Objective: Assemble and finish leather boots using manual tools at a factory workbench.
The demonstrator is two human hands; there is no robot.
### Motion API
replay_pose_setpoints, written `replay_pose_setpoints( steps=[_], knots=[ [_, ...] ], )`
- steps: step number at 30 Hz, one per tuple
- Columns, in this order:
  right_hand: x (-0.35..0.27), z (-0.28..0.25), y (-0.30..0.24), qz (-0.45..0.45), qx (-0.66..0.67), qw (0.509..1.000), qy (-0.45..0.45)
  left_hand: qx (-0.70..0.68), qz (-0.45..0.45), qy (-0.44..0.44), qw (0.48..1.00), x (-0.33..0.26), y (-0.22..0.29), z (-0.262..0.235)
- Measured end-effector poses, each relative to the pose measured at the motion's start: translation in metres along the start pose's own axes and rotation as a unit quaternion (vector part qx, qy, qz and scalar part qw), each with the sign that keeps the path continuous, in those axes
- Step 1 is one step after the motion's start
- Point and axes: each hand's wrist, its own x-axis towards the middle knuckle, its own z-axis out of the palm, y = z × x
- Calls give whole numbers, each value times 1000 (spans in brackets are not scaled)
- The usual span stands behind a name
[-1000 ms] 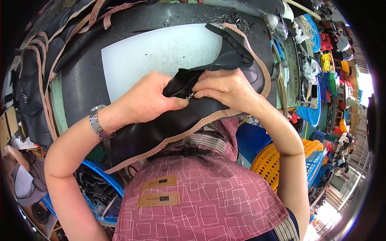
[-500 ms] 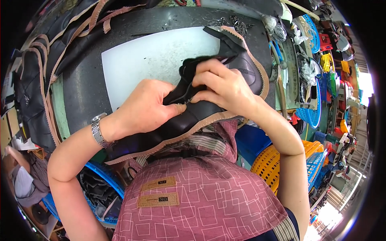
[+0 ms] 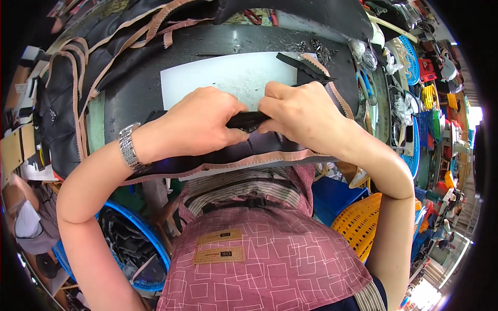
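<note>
Black leather piece (image 3: 259, 150), left hand (image 3: 194, 124), right hand (image 3: 298, 116) pinching it

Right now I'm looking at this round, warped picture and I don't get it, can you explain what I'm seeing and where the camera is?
The camera sits on a person's head and looks down, and its wide lens bends everything toward the rim. There is no machine here, only two bare hands. The left hand, with a silver metal wristwatch on its wrist, and the right hand together pinch a black leather-like piece with a tan stitched edge. It lies over a dark workbench, partly on a white rectangular cutting board. More black pieces with tan edges are heaped at the left. Below is the person's pink patterned apron, with a blue plastic basket and a yellow plastic basket by the floor.
</note>
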Motion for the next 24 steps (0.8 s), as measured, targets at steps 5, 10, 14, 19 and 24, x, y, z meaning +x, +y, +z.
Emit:
replay_pose_setpoints(
  steps=[5, 10, 14, 19, 24],
  knots=[
    [4, 7, 4, -42, 24, 999, 18, -4, 73, 80, 994, 2, -12, 9],
    [3, 13, 7, -30, 53, 997, 38, -68, 48, 71, 994, 3, -13, 10],
    [1, 10, 8, 4, 71, 996, 55, -143, -27, 29, 989, 3, -7, 8],
    [4, 8, 11, -58, 51, 997, -12, -97, -49, 29, 994, 3, -5, 13],
    [-20, 17, -4, -60, 2, 995, 83, 94, 120, 158, 976, -11, 1, 33]
  ],
)
